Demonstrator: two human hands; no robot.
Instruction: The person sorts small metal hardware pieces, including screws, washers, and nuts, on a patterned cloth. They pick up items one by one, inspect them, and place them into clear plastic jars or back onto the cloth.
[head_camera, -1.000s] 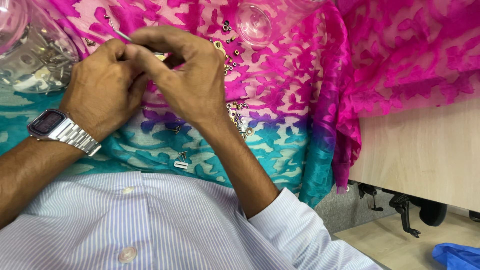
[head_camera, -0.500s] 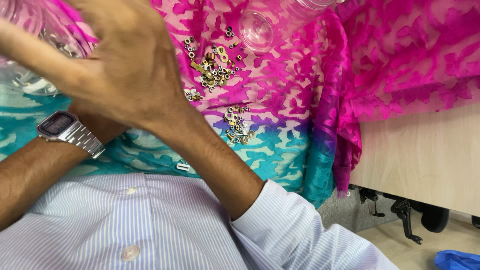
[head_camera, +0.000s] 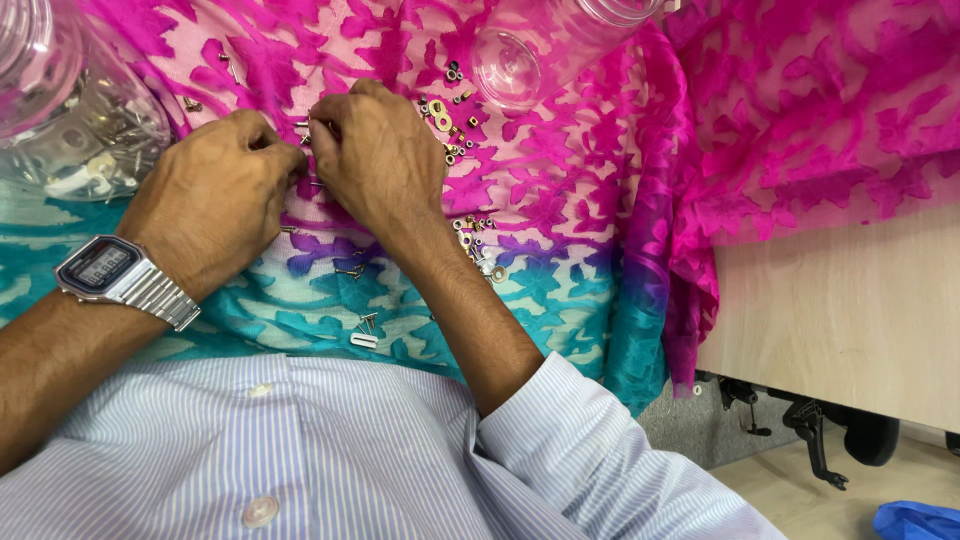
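Hands back down on the cloth, pinching small hardware.
We see the right hand (head_camera: 375, 150), lifted half a second ago, meet the left hand (head_camera: 215, 195) again; both pinch a tiny screw (head_camera: 303, 126) left of the washers (head_camera: 450, 110), so sorting resumes.

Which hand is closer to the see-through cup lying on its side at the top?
The right hand. It rests just left of and below the clear cup, beside the small metal bits. The left hand, the one with the wristwatch, sits farther left.

Pink-and-teal patterned cloth (head_camera: 560, 230), striped blue shirt (head_camera: 330, 450)
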